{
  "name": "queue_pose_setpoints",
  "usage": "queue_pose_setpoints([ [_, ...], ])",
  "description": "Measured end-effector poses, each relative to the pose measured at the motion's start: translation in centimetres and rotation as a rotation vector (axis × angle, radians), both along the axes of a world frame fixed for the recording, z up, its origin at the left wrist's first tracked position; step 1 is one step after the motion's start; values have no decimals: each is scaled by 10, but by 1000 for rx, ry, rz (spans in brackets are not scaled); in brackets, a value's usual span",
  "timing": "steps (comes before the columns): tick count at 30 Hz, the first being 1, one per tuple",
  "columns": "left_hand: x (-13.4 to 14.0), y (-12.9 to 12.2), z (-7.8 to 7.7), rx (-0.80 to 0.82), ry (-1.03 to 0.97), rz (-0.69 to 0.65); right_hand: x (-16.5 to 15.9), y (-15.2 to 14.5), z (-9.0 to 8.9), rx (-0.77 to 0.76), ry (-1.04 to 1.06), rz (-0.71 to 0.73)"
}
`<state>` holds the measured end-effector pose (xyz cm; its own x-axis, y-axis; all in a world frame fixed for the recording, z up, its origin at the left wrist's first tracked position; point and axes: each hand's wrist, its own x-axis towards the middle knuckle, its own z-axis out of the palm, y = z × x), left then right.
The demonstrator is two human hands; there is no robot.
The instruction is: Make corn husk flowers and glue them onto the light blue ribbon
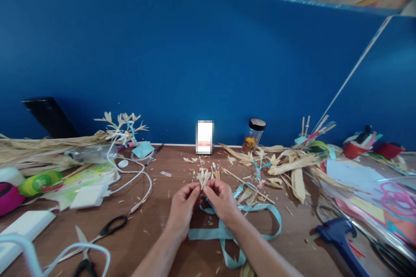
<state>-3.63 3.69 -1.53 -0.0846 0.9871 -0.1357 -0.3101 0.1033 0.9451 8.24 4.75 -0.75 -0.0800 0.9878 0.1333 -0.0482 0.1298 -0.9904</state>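
Between my two hands, low in the middle of the head view, is a small pale flower of dried husk petals (203,177), its petals fanning upward. My left hand (184,201) pinches its base from the left, thumb against forefinger. From the other side my right hand (222,199) closes on the same base, and the fingertips of both hands nearly meet. The stem below is hidden by my fingers. A light blue ribbon (273,216) lies looped on the brown table (146,233) under and beside my right wrist.
Black-handled scissors (86,244) lie open at left, near a white cable (151,184). A blue glue gun (339,236) lies at right. Dried husks (297,181), a lidded jar (253,136) and a bright phone screen (204,136) are at the back, before a blue partition (208,52).
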Motion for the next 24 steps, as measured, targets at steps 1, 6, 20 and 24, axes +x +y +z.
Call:
queue_pose_setpoints([
  [1, 0, 0, 0, 10, 22, -5, 1, 0, 0, 7, -12, 3],
  [6, 1, 0, 2, 27, 91, 24, 5, 1, 2, 22, -91, 10],
  [20, 0, 2, -7, 85, 103, 44, 8, 0, 6, 28, -141, 34],
  [24, -1, 2, -8, 114, 171, 57, 8, 0, 8, 22, -177, 13],
])
